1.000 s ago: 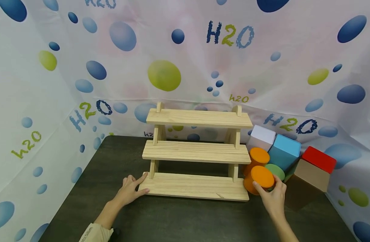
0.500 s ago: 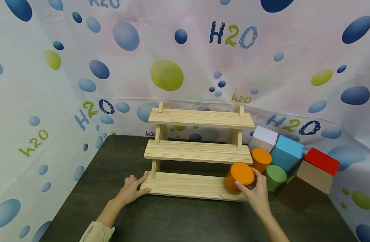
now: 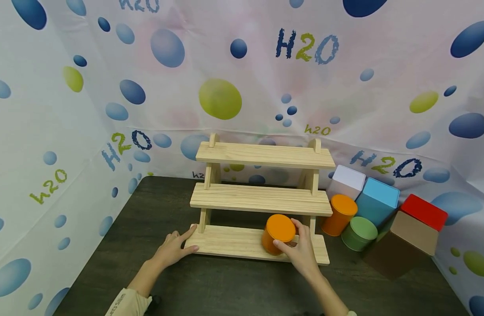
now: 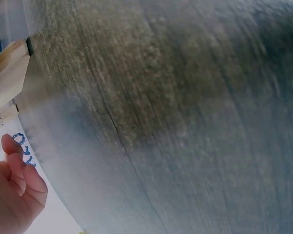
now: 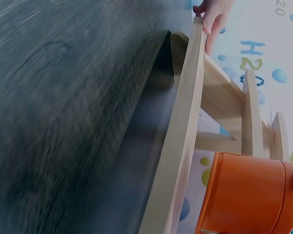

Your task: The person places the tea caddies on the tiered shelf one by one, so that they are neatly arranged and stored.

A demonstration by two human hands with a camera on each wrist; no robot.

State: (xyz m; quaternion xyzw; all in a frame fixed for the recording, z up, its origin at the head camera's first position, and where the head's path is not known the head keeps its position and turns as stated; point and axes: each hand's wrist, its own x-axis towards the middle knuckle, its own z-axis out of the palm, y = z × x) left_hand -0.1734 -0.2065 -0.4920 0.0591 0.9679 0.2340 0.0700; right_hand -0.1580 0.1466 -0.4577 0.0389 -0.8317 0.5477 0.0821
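Observation:
My right hand (image 3: 304,251) holds an orange round tin (image 3: 276,235) by its side, thumb in front and fingers behind. The tin is over the bottom tier of a three-tier wooden display shelf (image 3: 261,199). In the right wrist view, a gap shows between the orange tin (image 5: 246,195) and the bottom board (image 5: 178,131). At the bottom tier's left end, my left hand (image 3: 168,251) grips the board's corner with thumb and forefinger. The left wrist view catches part of the left hand (image 4: 19,195), with its fingers curled.
Right of the shelf stand a second orange tin (image 3: 338,217), a green round tin (image 3: 359,232), a white box (image 3: 346,180), a blue box (image 3: 377,199), a red box (image 3: 424,211) and a brown box (image 3: 404,245). A patterned curtain (image 3: 258,79) hangs behind the dark table (image 3: 226,289).
My right hand has carried the orange tin leftward from the group at the right to over the bottom tier. The left hand stays at the shelf's left end.

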